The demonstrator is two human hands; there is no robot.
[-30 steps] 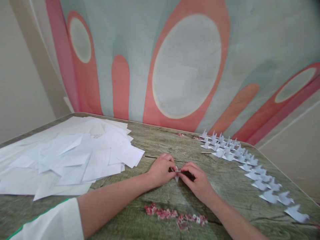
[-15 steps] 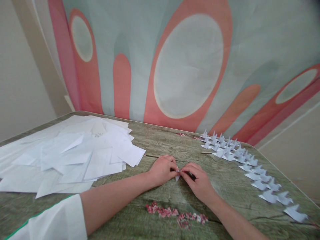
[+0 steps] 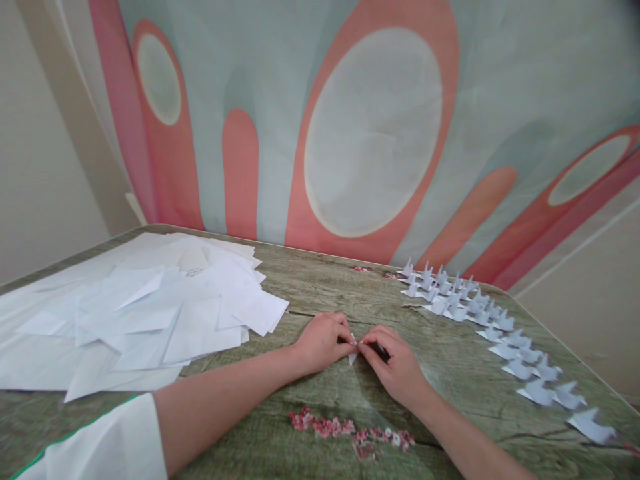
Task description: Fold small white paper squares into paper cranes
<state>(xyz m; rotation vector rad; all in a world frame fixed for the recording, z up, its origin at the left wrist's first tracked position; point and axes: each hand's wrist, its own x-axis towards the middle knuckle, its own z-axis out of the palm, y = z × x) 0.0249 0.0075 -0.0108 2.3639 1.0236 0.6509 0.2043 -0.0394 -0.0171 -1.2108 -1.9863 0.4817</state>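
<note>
1 paper piece [image 3: 353, 359], seemingly folded, is pinched by left hand [image 3: 323, 341] and right hand [image 3: 396, 363]; loose sheets [image 3: 197, 330] are borne by the table [image 3: 315, 283].

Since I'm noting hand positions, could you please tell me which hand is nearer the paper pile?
Left. The left hand is right of the pile, apart from it; the right hand is farther right, on the other side of the folded paper.

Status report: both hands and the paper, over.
Left hand and right hand pinching small folded paper. White paper pile left, folded paper birds right. Both apart from the hands, not in the way.
</note>
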